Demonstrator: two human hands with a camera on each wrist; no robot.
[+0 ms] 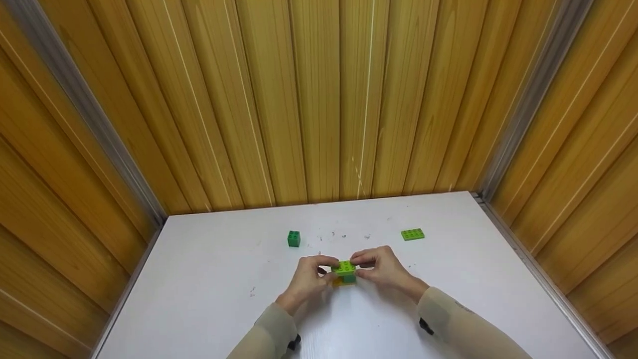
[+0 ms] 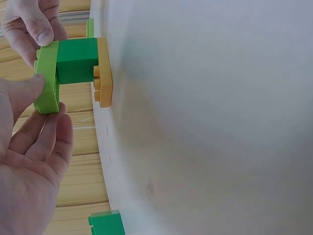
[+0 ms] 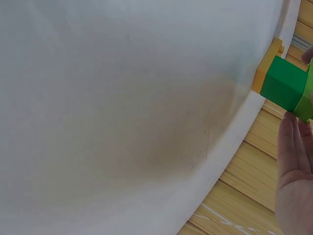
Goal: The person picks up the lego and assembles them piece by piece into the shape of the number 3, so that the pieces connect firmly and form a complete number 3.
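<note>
Between the two hands stands a small stack of toy building bricks. Its base is an orange plate (image 2: 104, 73) lying on the table, and a dark green brick (image 2: 77, 61) sits on one end of that plate. A lime green plate (image 1: 345, 268) tops the brick and overhangs the orange one, with a gap below the overhang. My left hand (image 1: 309, 280) pinches the lime plate's left end between thumb and fingers. At the right end, my right hand (image 1: 385, 269) holds the same plate by its edge. The right wrist view cuts off part of that hand.
Further back on the white table (image 1: 199, 279) stands another dark green brick (image 1: 294, 239), left of the stack. A loose lime green plate (image 1: 412, 234) lies at the back right. Wood-patterned panels (image 1: 314, 99) rise behind and beside the table.
</note>
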